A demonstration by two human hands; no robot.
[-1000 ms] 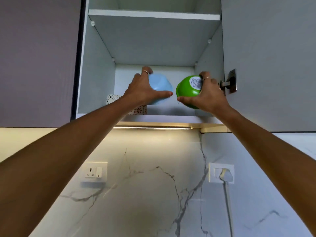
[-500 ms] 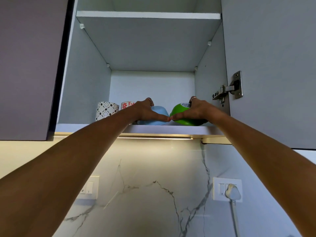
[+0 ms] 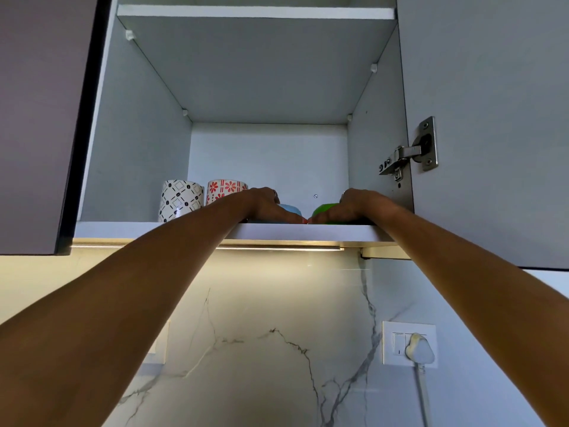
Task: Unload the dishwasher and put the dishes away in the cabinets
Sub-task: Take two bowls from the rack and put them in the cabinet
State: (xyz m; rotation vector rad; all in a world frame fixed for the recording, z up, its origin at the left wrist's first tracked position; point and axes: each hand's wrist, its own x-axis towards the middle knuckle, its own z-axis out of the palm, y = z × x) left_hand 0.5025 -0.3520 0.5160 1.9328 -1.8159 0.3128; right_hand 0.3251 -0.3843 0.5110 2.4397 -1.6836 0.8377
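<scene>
Hands grip bowls on the shelf: left hand round the blue bowl, right hand round the green bowl, thumbs nearly touching.

The white cabinet shelf is carrying four things along its front edge. A black-and-white patterned mug is standing upright nearest the left end, with a red-flowered mug just beside it. Toward the right end, a blue bowl and a green bowl are sitting side by side.
</scene>
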